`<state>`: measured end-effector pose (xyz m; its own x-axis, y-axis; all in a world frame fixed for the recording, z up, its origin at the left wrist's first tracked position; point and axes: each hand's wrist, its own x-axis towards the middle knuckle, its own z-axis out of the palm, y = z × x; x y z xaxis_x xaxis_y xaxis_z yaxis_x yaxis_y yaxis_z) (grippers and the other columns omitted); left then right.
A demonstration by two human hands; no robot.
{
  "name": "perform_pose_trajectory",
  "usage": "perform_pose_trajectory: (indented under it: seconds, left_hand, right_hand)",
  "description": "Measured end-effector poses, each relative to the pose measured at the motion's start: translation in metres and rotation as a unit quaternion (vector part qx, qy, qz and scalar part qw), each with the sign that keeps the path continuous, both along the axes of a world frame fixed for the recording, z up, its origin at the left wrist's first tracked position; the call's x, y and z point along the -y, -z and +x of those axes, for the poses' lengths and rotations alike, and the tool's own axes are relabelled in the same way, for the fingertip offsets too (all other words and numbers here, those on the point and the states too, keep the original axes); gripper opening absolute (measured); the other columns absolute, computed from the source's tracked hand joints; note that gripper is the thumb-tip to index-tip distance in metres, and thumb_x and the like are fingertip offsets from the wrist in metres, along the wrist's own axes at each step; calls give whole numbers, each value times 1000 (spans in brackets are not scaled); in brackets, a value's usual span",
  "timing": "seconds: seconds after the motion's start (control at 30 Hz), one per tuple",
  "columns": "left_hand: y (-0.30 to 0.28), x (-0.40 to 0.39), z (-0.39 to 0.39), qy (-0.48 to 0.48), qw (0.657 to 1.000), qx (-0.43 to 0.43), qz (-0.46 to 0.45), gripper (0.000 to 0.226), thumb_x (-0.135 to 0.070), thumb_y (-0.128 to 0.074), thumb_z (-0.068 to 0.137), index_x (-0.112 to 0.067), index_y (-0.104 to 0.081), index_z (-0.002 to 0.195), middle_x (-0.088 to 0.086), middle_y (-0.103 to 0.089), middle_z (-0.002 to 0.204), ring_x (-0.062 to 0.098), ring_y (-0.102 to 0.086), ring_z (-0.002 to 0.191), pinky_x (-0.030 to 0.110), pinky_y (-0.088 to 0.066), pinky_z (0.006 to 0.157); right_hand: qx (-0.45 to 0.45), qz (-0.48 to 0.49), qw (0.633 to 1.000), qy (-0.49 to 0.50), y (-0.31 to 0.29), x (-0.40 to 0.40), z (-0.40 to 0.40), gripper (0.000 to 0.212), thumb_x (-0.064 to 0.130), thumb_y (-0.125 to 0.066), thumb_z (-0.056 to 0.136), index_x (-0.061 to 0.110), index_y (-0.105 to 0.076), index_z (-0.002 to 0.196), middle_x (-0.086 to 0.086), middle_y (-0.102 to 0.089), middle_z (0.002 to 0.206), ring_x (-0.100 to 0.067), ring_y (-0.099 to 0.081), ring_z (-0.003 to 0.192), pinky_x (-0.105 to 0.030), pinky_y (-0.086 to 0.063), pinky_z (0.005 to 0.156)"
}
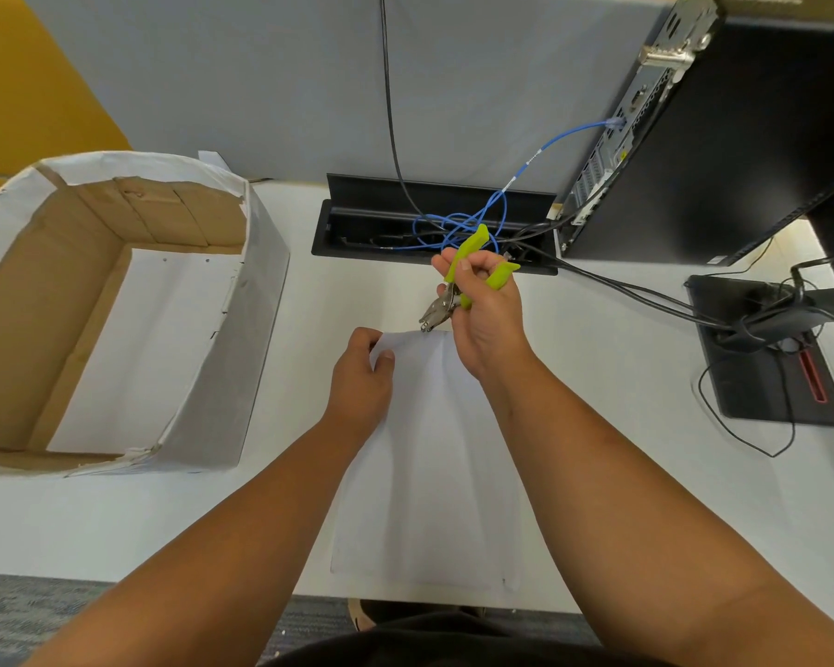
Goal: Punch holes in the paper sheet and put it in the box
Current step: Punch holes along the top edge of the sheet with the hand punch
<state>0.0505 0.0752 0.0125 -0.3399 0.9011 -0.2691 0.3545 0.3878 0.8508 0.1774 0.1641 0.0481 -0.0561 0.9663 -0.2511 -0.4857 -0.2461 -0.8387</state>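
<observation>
Frame centre: right hand fingers grasping green hole punch at paper sheet top edge; left hand pinching sheet corner. Box left, on worktop.

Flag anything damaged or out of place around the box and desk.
The cardboard box is rough: its white paper covering is torn and peeling along the near rim, baring brown cardboard. Blue cable lies tangled in the open cable tray. Nothing is spilled.

Bright, even overhead light washes the white desk, nearly swallowing the paper sheet against it. Shadows stay soft. Wide-angle distortion bends the box and computer tower outward; focus is sharp throughout.
</observation>
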Motion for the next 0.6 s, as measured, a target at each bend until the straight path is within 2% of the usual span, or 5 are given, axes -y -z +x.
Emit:
perform_pose_trajectory:
  seconds: [0.1,0.23,0.4,0.5,0.6]
  left_hand:
    - [-1,0,0,1,1000,-6,-9,20,-21,-45,100,-17,-47,119,4,-57,113,20,-56,101,36,-52,91]
    - [0,0,-2,1,1000,-3,-10,19,-21,-45,100,-17,-47,119,5,-57,113,22,-57,101,37,-53,91]
    - [0,-1,-2,0,1000,-7,-15,19,-22,-46,100,-17,-46,119,5,-57,113,21,-57,100,37,-53,91]
    - [2,-1,-2,3,1000,-3,-9,18,-22,-46,100,-17,-47,117,5,-58,112,22,-57,101,41,-53,92]
    - [2,-1,-2,2,1000,3,-1,16,-21,-47,99,-18,-48,115,5,-59,108,22,-58,98,43,-54,90]
  right_hand:
    - [-45,-1,999,-24,2,2,4,17,-2,-49,98,14,-52,93,-12,-70,112,-31,-67,110,-49,-45,99]
    - [-70,-6,997,-44,3,4,6,17,-1,-48,98,15,-52,93,-11,-70,112,-31,-67,111,-53,-41,106]
    - [-38,-6,998,-41,3,4,5,15,0,-50,98,15,-52,95,-11,-70,112,-31,-67,110,-53,-42,105]
    - [-15,-9,999,-29,3,5,1,15,1,-52,98,15,-51,98,-13,-68,113,-30,-67,108,-54,-43,105]
    - [2,-7,1000,-18,2,7,-5,19,4,-55,97,16,-48,110,-12,-67,112,-26,-67,104,-51,-46,105]
